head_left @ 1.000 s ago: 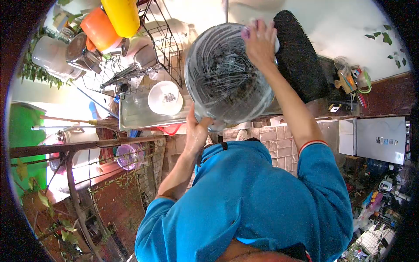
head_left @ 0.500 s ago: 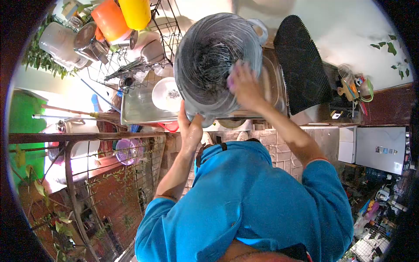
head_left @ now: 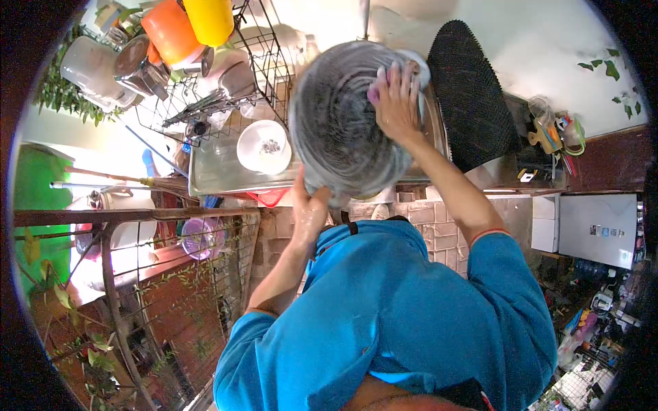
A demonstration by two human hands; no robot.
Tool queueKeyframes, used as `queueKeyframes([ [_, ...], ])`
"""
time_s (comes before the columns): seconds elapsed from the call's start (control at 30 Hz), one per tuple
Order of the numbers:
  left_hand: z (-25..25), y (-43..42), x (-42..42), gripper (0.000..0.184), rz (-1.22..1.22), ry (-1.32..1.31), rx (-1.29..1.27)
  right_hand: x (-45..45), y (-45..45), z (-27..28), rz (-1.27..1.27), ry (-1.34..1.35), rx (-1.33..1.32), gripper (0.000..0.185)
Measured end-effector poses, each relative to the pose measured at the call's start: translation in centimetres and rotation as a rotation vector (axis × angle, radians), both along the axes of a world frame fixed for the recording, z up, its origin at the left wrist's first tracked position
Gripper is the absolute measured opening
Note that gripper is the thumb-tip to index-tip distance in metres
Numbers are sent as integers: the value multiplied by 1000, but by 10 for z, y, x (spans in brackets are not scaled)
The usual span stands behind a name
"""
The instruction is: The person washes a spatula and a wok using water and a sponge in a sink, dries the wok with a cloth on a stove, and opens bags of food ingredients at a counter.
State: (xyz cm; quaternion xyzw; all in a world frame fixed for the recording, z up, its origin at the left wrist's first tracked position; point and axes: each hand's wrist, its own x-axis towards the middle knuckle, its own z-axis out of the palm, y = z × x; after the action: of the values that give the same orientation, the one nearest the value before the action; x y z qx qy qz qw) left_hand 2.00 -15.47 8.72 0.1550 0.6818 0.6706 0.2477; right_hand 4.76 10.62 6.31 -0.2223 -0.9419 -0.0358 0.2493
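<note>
Suds swirl over the round, dark-centred face of the large grey pot (head_left: 343,137) that I have tilted towards me at the upper centre of the frame; whether it is the inside or the base, I cannot tell. My left hand (head_left: 311,208) is closed around its lower-left edge, thumb towards me. My right hand (head_left: 399,113) is partly open at the pot's upper right, fingers extended and pressing a purple scrubber (head_left: 375,92) against the soapy surface. A pale looped handle (head_left: 421,67) juts out just beyond those fingertips.

Left of the pot, a white bowl (head_left: 253,163) with dark bits in it sits on the steel drainboard (head_left: 216,183). Above that, at the upper left, a black wire rack (head_left: 272,65) stands beside a yellow container (head_left: 208,20) and an orange container (head_left: 171,38), on which I can read no lettering. To the right of the pot, a black ridged mat (head_left: 473,96) leans against the white wall (head_left: 548,41). Near the right edge, a pale refrigerator (head_left: 589,250) carries a row of small stickers (head_left: 604,232), too small to read. A broom (head_left: 163,185) and a purple basket (head_left: 195,241) show at the left of the frame.
</note>
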Motion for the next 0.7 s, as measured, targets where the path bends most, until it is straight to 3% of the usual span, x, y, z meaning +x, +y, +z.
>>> queueKeyframes([
  [0.03,-2,3,6,59,-67,-1,17,-5,7,10,-67,192,162,44],
  [0.07,-3,7,11,59,-137,-1,33,-13,6,16,-71,194,166,44],
  [0.13,-3,11,14,58,-156,61,89,-42,-16,29,103,390,-54,46],
  [0.2,6,17,6,55,-124,-5,89,-36,-60,30,571,234,-422,52],
  [0.27,13,15,-10,54,-114,-80,144,-10,-103,28,656,58,-682,51],
  [0.3,10,12,-17,54,-17,-56,168,-3,-99,18,651,62,-680,51],
  [0.33,7,8,-22,54,83,-37,188,12,-92,1,588,-104,-577,50],
  [0.43,14,-9,-36,57,-34,-32,189,31,-50,-5,231,-387,-236,53],
  [0.5,9,-10,-26,58,-44,-81,120,26,-11,-12,50,-217,-40,56],
  [0.53,12,-6,-21,59,-61,-123,57,15,2,-6,54,-219,-36,56],
  [0.6,17,0,-15,59,-158,-99,50,-8,15,7,-3,34,42,59],
  [0.63,15,5,-12,59,-195,-70,46,-19,7,15,0,33,41,59],
  [0.7,22,10,-11,58,-244,-85,22,-46,-20,25,164,297,-163,58],
])
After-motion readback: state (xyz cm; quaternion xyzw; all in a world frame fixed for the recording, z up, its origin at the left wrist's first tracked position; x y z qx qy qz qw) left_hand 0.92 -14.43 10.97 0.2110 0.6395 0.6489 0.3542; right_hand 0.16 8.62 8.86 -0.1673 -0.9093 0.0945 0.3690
